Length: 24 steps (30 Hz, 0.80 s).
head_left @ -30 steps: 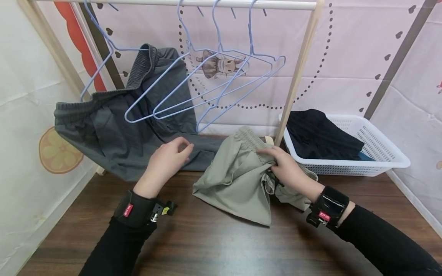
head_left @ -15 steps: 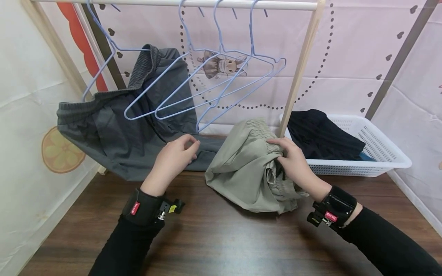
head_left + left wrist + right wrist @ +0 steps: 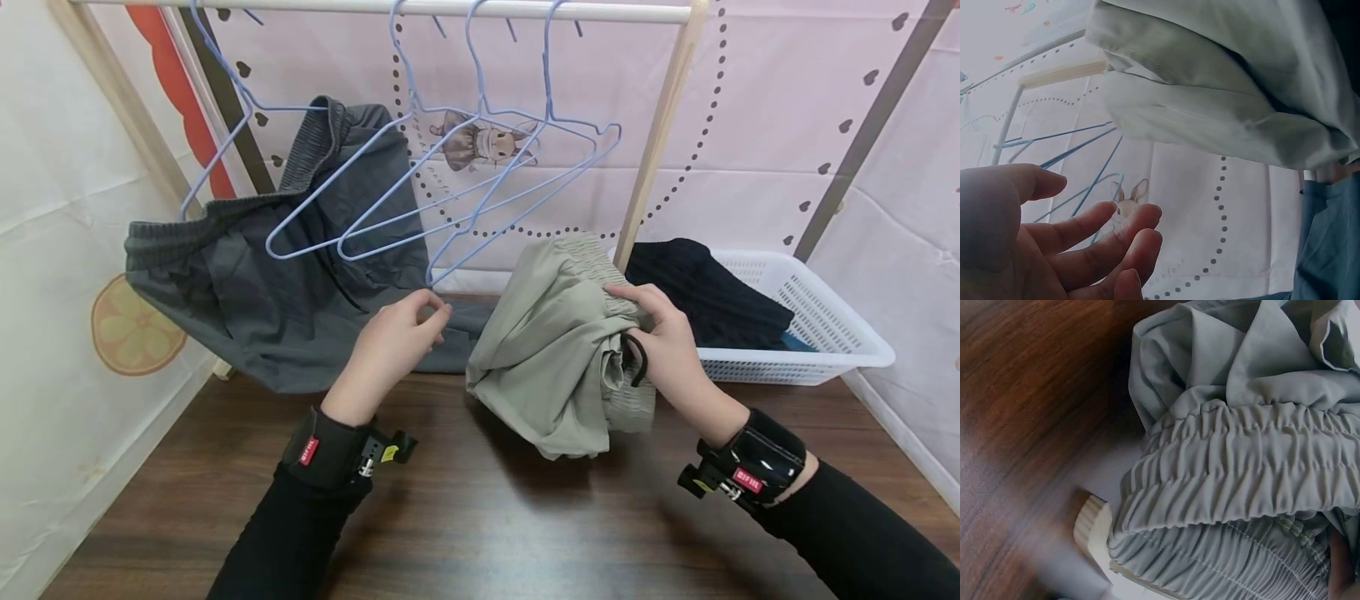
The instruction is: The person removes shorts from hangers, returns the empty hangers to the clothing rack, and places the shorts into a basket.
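Light green shorts hang bunched from my right hand, which pinches them at the elastic waistband, a black drawstring loop beside the thumb. In the right wrist view the gathered waistband fills much of the picture, with a bit of the hand at the lower right. My left hand is left of the shorts, fingers loosely bent and holding nothing. The left wrist view shows that hand below the green cloth, apart from it.
Dark grey trousers hang at the left on a blue hanger. Several blue hangers hang from the white rail. Behind my right hand, a white basket holds black clothing. Brown wooden tabletop lies below.
My right hand has raised the green shorts and moved them rightward, their lower part gathering inward. My left hand has shifted slightly right. The hanging trousers are in about the same place.
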Each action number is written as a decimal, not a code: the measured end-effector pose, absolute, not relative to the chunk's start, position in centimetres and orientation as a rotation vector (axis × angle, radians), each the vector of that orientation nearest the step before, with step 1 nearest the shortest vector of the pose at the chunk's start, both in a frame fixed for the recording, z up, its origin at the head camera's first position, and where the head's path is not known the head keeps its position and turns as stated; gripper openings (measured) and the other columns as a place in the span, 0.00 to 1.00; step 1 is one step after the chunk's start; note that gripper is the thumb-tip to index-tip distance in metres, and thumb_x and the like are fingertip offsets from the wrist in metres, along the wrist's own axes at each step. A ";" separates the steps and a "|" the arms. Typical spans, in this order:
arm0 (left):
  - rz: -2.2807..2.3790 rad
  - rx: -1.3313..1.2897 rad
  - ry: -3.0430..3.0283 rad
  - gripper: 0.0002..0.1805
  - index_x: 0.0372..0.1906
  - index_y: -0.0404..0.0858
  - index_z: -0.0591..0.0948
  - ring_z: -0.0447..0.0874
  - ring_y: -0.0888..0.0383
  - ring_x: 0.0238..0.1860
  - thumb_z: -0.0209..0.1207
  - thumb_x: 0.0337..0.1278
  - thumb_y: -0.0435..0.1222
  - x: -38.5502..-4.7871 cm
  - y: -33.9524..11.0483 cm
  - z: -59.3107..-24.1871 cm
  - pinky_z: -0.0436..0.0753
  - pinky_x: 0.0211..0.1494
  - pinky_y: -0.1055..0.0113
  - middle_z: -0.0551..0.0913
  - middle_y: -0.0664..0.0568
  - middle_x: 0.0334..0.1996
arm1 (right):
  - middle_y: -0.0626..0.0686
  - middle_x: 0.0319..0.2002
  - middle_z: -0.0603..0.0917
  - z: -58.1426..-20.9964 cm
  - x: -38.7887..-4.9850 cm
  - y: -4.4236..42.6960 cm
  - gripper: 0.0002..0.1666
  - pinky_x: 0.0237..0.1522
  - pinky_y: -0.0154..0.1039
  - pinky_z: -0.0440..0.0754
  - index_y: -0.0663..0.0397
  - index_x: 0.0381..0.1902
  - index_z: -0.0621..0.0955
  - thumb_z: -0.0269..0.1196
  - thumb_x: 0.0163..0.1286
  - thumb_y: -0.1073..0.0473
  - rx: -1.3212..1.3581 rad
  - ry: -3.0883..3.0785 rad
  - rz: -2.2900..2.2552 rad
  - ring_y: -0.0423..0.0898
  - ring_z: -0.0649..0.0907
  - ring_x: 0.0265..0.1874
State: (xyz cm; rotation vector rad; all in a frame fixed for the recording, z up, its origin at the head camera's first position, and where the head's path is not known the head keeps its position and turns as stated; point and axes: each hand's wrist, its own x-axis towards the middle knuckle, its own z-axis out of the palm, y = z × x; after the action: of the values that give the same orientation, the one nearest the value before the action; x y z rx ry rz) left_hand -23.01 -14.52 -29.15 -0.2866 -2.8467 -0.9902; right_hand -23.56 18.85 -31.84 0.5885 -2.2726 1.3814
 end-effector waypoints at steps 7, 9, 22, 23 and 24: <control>-0.994 -0.305 -2.837 0.19 0.54 0.45 0.77 0.82 0.55 0.36 0.46 0.73 0.53 -22.8 -14.0 -28.9 0.76 0.36 0.58 0.85 0.53 0.34 | 0.47 0.50 0.78 -30.6 -22.5 19.3 0.29 0.43 0.28 0.72 0.58 0.60 0.79 0.57 0.61 0.79 0.599 -2.099 1.501 0.40 0.75 0.49; -0.998 -0.309 -2.837 0.19 0.54 0.45 0.77 0.82 0.55 0.35 0.46 0.73 0.52 -22.8 -13.9 -28.9 0.76 0.36 0.58 0.85 0.53 0.33 | 0.46 0.50 0.79 -30.2 -22.1 19.5 0.28 0.49 0.29 0.72 0.60 0.60 0.79 0.57 0.61 0.79 0.601 -2.056 1.538 0.40 0.76 0.51; -1.006 -0.291 -2.842 0.20 0.55 0.45 0.77 0.82 0.55 0.36 0.46 0.73 0.53 -22.8 -13.6 -28.7 0.76 0.36 0.58 0.84 0.53 0.35 | 0.54 0.55 0.78 -27.2 -19.5 21.5 0.29 0.45 0.27 0.74 0.58 0.57 0.81 0.53 0.60 0.79 0.497 -1.854 1.731 0.42 0.78 0.48; -1.004 -0.289 -2.842 0.20 0.55 0.45 0.77 0.82 0.56 0.36 0.46 0.73 0.53 -22.8 -13.6 -28.7 0.76 0.36 0.58 0.84 0.53 0.35 | 0.54 0.55 0.78 -26.9 -19.3 21.7 0.29 0.44 0.27 0.74 0.58 0.57 0.81 0.52 0.60 0.79 0.478 -1.852 1.724 0.42 0.78 0.47; -1.000 -0.289 -2.842 0.20 0.55 0.45 0.77 0.82 0.56 0.36 0.46 0.73 0.53 -22.8 -13.5 -28.7 0.76 0.36 0.58 0.84 0.53 0.35 | 0.54 0.55 0.78 -26.7 -19.2 21.9 0.29 0.44 0.27 0.74 0.58 0.57 0.81 0.52 0.60 0.79 0.466 -1.847 1.722 0.41 0.78 0.47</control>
State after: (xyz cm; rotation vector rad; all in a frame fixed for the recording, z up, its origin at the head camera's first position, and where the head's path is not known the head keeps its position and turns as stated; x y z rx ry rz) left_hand -22.80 -13.50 -28.74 -0.2893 -2.8425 -0.9998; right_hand -19.21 21.92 -26.72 0.4664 -1.8469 1.7219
